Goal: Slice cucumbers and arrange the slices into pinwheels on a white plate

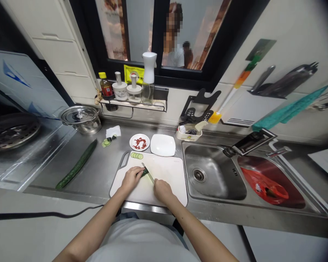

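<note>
On the white cutting board (pixel 169 182), my left hand (pixel 132 178) is closed on a short piece of dark green cucumber (pixel 145 172). My right hand (pixel 163 190) grips a knife (pixel 149 175), whose blade lies against or just beside the cucumber piece; which of the two I cannot tell. Several thin cucumber slices (pixel 137 155) lie in a row near the board's upper left. Left of the board, a long whole cucumber (pixel 76 164) rests on the steel counter. More cucumber slices and end bits (pixel 106 143) lie beside a white tissue (pixel 113 131).
Behind the board stand a small plate (pixel 132 145) with chopped red bits and a white square dish (pixel 163 145). The steel sink (pixel 213 183) is at right, with a red bag (pixel 264 187) in its second basin. A lidded pot (pixel 83 120) stands at back left, below a bottle shelf (pixel 131 104).
</note>
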Demonstrator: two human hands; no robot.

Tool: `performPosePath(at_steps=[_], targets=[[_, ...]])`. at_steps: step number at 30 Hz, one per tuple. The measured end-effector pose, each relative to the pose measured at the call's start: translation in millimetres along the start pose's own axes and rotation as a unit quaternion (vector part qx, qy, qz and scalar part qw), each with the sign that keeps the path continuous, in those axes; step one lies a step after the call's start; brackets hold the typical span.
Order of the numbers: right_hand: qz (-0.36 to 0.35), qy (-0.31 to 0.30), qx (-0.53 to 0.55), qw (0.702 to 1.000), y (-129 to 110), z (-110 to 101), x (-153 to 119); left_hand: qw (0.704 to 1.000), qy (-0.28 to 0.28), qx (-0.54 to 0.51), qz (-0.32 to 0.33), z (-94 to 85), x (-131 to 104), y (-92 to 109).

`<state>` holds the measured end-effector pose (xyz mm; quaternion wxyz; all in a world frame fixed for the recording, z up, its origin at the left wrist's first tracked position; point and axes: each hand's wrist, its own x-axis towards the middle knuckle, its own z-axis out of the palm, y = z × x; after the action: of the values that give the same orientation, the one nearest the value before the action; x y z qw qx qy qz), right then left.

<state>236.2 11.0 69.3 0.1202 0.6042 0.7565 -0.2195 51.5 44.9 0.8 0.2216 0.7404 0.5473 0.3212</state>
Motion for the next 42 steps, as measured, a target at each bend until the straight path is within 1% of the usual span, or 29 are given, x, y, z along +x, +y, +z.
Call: performPosePath(at_steps=[4, 9, 13, 20, 25, 28, 31, 36, 42], targets=[[-0.007, 0.01, 0.001, 1.0, -4, -1, 8, 1.0, -0.002, -0.002, -0.001, -1.0, 0, 1], [0.0, 0.012, 0.003, 1.0, -11, -6, 18, 1.0, 0.006, -0.005, 0.009, -1.2, -1, 1], [0.002, 0.011, 0.005, 1.0, -13, -7, 19, 1.0, 0.005, -0.001, 0.009, 0.7, -1, -1], [0.01, 0.008, 0.002, 1.0, -7, -4, 3, 1.0, 0.01, -0.005, 0.005, 2.4, -1, -2], [0.021, -0.019, -0.013, 1.0, 0, -1, -11, 1.0, 0.006, -0.01, -0.005, 1.6, -1, -1], [0.025, -0.023, -0.013, 0.999, 1, 0, -14, 1.0, 0.006, -0.012, -0.008, 2.7, -1, -2], [0.02, -0.016, -0.011, 1.0, 0, 1, -10, 1.0, 0.008, -0.009, -0.009, 4.3, -2, -4], [0.007, 0.008, 0.0, 1.0, -5, 0, 4, 1.0, 0.007, -0.006, -0.003, 4.6, -1, -6], [0.01, 0.007, 0.009, 1.0, -12, -6, 15, 1.0, 0.006, -0.007, 0.001, 3.7, -2, -6]])
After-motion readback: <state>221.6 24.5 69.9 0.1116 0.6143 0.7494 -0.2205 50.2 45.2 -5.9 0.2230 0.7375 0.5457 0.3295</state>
